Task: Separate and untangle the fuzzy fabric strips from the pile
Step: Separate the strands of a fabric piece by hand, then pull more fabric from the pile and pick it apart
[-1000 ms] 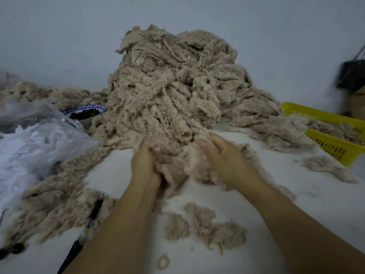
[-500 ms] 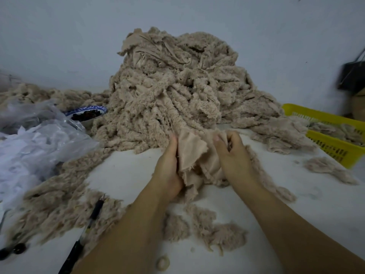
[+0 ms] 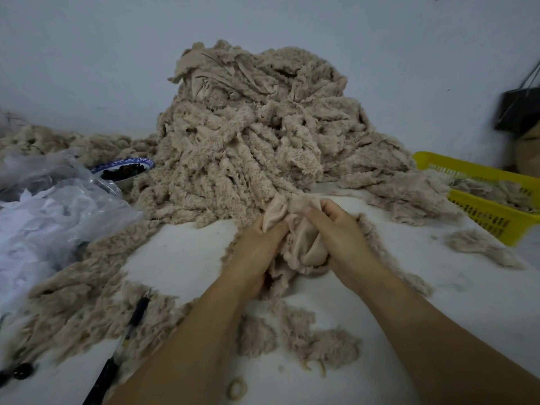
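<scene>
A tall pile of tangled beige fuzzy fabric strips [image 3: 251,133] rises at the back middle of the white table [image 3: 438,287]. At its near foot, one strip [image 3: 304,247] is bunched up with its smooth backing showing. My left hand [image 3: 257,249] grips the strip's left side, thumb pinching the fabric. My right hand [image 3: 339,238] grips its right side, fingers curled over the top. Both hands sit close together, the strip still running back into the pile.
Loose fuzzy scraps [image 3: 304,340] lie near my forearms, more [image 3: 73,299] to the left. A black pen [image 3: 128,334] lies front left. Crumpled clear plastic bags [image 3: 52,206] and a blue-rimmed bowl [image 3: 125,168] sit left. A yellow basket [image 3: 491,197] with strips stands right.
My hands drew a strip out from the pile's foot, turned its smooth backing up and bunched it. They have closed in toward each other and come slightly nearer to me.
</scene>
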`<state>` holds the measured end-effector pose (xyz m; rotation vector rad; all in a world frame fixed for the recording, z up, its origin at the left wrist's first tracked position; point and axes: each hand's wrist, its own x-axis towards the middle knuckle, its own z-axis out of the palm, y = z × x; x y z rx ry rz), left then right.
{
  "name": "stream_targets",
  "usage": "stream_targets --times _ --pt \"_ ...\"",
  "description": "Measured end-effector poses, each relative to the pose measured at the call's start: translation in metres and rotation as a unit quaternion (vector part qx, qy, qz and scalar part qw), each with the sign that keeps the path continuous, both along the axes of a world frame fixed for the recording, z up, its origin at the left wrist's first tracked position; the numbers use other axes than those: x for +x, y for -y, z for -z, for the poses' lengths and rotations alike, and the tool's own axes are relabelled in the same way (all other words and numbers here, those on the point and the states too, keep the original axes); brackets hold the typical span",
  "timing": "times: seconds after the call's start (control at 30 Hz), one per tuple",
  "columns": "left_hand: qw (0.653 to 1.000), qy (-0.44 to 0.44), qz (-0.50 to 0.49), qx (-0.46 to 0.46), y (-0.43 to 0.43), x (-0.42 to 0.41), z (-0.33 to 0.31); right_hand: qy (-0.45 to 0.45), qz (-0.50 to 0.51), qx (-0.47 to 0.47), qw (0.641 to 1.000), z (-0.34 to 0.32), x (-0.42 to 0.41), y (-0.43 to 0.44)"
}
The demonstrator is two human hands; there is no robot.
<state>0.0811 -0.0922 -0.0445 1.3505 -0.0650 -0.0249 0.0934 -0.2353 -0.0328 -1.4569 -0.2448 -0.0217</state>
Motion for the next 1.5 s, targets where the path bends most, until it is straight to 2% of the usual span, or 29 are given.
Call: stream_targets --times 0.13,0.2,0.3,0.4,0.47,0.53,0.63,0.73,0.8,0.9,1.0,1.07,1.13,1.2,1.27,1.33,1.4,1.43,1.47,1.5 --pt "0.998 -0.008 -0.026 -0.054 -0.003 0.0 -0.005 -0.058 0.025 0.069 0.996 -0.003 0.006 0.003" --pt "0.989 -0.044 -0.045 -0.131 -0.006 0.001 -0.007 -0.049 0.064 0.074 0.994 -0.005 0.008 0.007" --pt "0.959 -0.089 -0.053 -0.265 -0.019 0.004 -0.012 -0.025 0.125 0.059 0.99 -0.006 0.01 0.012" --pt "0.939 -0.096 -0.066 -0.324 -0.028 0.006 -0.014 0.005 0.114 -0.026 0.993 -0.005 0.006 0.014" --pt "0.937 -0.106 -0.061 -0.329 -0.026 0.004 -0.015 0.058 0.031 -0.094 0.993 -0.004 -0.001 0.009" --pt "0.939 -0.105 -0.047 -0.325 -0.022 0.003 -0.015 0.051 -0.058 -0.135 0.988 -0.002 -0.008 0.002" --pt "0.932 -0.09 -0.053 -0.348 -0.025 0.004 -0.018 0.041 -0.138 -0.22 0.965 0.003 -0.01 -0.006" --pt "0.927 -0.086 -0.056 -0.36 -0.027 0.005 -0.02 0.07 -0.154 -0.329 0.929 0.003 -0.015 -0.015" --pt "0.927 -0.094 -0.055 -0.36 -0.026 0.005 -0.019 0.083 -0.151 -0.346 0.922 0.006 -0.015 -0.02" --pt "0.911 -0.095 -0.052 -0.398 -0.03 0.006 -0.022 0.063 -0.118 -0.265 0.955 0.006 -0.009 -0.018" --pt "0.869 -0.078 -0.075 -0.483 -0.038 0.009 -0.022 -0.021 -0.065 -0.142 0.987 -0.001 -0.005 0.0" --pt "0.844 -0.081 -0.092 -0.521 -0.041 0.012 -0.016 -0.077 -0.056 -0.055 0.994 -0.007 -0.003 0.009" --pt "0.841 -0.09 -0.107 -0.523 -0.043 0.013 -0.012 -0.12 -0.06 0.004 0.991 -0.01 0.0 0.014" --pt "0.848 -0.08 -0.096 -0.515 -0.044 0.012 -0.011 -0.158 -0.079 0.105 0.979 -0.008 0.002 0.016" --pt "0.861 -0.065 -0.079 -0.498 -0.045 0.009 -0.011 -0.166 -0.089 0.165 0.968 -0.007 0.004 0.016" --pt "0.91 -0.042 -0.075 -0.406 -0.045 0.009 -0.01 -0.161 -0.086 0.197 0.963 -0.008 0.006 0.018" --pt "0.975 0.003 -0.055 -0.213 -0.04 0.008 -0.012 -0.147 -0.09 0.203 0.964 -0.009 0.008 0.022" --pt "0.995 0.023 -0.053 -0.086 -0.035 0.007 -0.013 -0.13 -0.092 0.19 0.969 -0.009 0.009 0.022" --pt "0.995 0.04 -0.067 0.055 -0.029 0.007 -0.013 -0.11 -0.087 0.165 0.976 -0.008 0.009 0.021" --pt "0.976 0.063 -0.079 0.192 -0.024 0.007 -0.01 -0.091 -0.074 0.137 0.984 -0.007 0.01 0.02"
